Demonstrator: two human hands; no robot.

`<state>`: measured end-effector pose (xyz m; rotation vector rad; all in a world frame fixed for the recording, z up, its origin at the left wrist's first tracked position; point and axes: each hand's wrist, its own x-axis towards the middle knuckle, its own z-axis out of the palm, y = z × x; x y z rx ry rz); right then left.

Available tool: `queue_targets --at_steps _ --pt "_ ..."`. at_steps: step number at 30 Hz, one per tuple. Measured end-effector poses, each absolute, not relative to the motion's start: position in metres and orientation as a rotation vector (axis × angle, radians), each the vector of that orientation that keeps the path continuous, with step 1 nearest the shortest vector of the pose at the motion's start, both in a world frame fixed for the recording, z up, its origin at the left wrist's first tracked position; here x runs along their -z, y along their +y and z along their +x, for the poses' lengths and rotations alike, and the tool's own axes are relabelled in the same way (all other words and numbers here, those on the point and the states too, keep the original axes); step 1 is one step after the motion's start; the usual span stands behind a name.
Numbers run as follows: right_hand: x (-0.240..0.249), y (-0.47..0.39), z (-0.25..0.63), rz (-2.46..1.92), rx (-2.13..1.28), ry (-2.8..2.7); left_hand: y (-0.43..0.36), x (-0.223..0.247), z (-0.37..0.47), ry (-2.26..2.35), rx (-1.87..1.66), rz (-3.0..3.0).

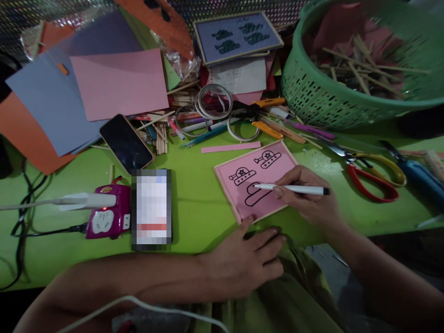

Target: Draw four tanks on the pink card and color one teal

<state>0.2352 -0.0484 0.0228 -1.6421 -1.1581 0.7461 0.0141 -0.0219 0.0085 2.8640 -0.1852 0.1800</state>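
Green tabletop (194, 194), backed by mesh (215, 5), bears a pink card (260, 174) near the front; right hand (310, 203) pinches a white marker (301, 189), left hand (244, 259) touches the card's edge, fingers loosely spread.

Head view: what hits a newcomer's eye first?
Probably the pink card right of centre, where the right hand holds a white marker at the plainest of three black drawings. Next, the big green basket of sticks, upper right. Then the scissors at right, with red and yellow handles.
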Motion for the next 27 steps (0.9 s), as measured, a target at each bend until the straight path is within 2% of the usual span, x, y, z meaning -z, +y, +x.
queue_targets --at_steps 27 --pt "-0.0218 -0.0512 0.2376 -1.664 -0.781 -1.187 -0.0237 -0.0056 0.0129 -0.167 -0.220 2.863"
